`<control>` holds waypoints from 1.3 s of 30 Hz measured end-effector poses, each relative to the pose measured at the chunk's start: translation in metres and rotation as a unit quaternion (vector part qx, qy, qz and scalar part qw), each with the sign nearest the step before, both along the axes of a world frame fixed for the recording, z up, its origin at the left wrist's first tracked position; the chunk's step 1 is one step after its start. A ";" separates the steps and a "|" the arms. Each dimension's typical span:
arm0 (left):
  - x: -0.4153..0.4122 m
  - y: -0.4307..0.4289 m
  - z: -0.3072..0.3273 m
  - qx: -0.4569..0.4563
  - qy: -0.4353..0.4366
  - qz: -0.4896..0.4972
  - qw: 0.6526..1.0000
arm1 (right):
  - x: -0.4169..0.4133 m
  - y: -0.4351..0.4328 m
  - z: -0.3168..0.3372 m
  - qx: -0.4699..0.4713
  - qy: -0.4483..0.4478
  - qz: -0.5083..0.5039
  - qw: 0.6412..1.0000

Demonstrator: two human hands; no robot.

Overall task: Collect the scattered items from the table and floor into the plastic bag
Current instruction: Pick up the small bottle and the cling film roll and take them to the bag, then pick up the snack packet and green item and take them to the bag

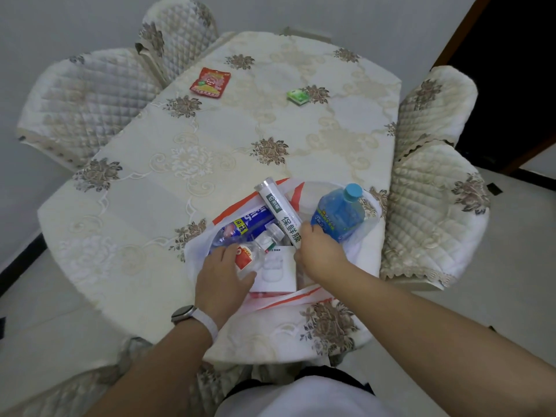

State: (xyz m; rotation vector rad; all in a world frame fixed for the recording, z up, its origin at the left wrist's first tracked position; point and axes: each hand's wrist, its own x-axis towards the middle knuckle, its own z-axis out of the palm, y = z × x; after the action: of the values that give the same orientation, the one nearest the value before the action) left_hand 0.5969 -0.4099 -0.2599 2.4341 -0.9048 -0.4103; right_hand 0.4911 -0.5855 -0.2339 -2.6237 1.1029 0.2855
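Note:
A white plastic bag (195, 260) with orange trim lies open on the near part of the table (144, 188). Inside it are a blue package (249, 224), a white box (276, 272), a cling-film roll (278, 210) and a blue bottle (340, 215). My left hand (219, 278) grips a small clear bottle with a red label (255, 251) inside the bag. My right hand (319, 254) holds the lower end of the cling-film roll. A red snack packet (210, 82) and a small green packet (298, 97) lie on the far part of the table.
Quilted, covered chairs stand around the table: two at the far left (87, 100), two at the right (436, 212). A dark doorway (511, 55) is at the far right. Pale floor tiles (496, 281) show beside the table.

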 end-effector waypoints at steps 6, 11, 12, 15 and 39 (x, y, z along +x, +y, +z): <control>0.002 0.000 0.011 -0.062 -0.004 -0.040 0.997 | -0.027 0.006 0.006 -0.013 -0.050 0.033 0.998; -0.011 -0.013 0.025 -0.096 -0.060 -0.129 0.985 | -0.051 0.011 0.027 -0.113 -0.068 0.081 0.988; -0.015 -0.018 0.029 -0.098 -0.074 -0.147 0.982 | -0.055 0.011 0.031 -0.135 -0.069 0.083 0.985; -0.029 -0.030 0.038 -0.114 -0.109 -0.202 0.967 | -0.070 0.010 0.041 -0.173 -0.075 0.080 0.979; -0.316 -0.203 0.114 -0.108 -0.257 -0.382 0.881 | -0.414 -0.105 0.094 -0.212 -0.148 -0.044 0.965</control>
State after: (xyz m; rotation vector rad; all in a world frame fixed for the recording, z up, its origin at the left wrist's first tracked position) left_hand 0.2811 -0.6130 -0.1454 1.9067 -2.0284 0.1034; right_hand 0.0772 -0.6909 -0.1394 -2.8331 1.2815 -0.3959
